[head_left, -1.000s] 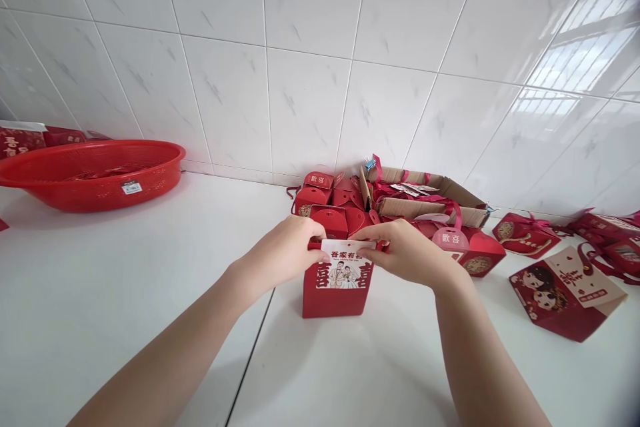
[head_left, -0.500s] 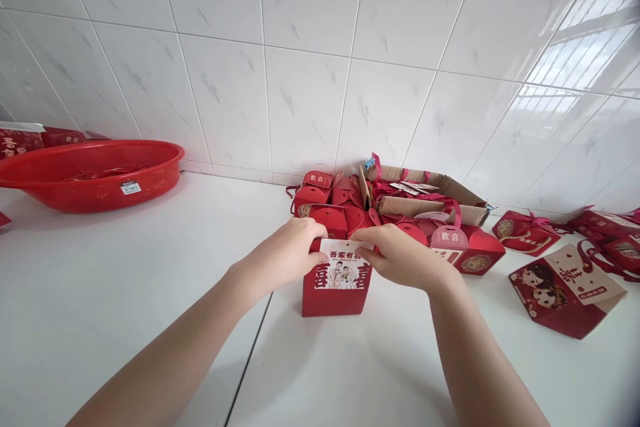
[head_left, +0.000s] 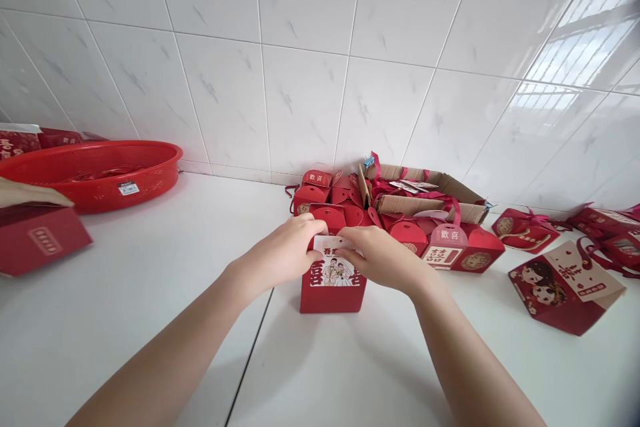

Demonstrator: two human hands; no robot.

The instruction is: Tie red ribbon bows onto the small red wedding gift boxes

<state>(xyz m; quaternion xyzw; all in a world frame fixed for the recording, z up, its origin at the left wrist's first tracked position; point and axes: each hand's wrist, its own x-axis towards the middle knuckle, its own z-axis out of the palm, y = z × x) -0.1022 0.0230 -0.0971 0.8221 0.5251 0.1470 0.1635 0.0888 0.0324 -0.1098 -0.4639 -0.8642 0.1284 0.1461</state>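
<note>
A red wedding candy box (head_left: 330, 300) stands upright on the white table in front of me. On its front lies a white tag (head_left: 333, 270) printed with a bride and groom and red characters. My left hand (head_left: 293, 247) pinches the upper left of the tag and box top, thumb in front. From the right, my right hand (head_left: 377, 253) closes on the upper right edge, its fingers covering some of the lettering. Both hands hide most of the box's top.
Behind stand several red boxes (head_left: 330, 197) and a cardboard tray (head_left: 430, 210) of red ribbons. A red-and-beige box (head_left: 565, 290) and a ribboned box (head_left: 525, 232) are at right. A red plastic basket (head_left: 100, 177) sits at left, with another red box (head_left: 45, 240) before it.
My right hand has moved inward to the left along the top edge, closer to my left hand. A red box with a beige top has come into view at the far left.
</note>
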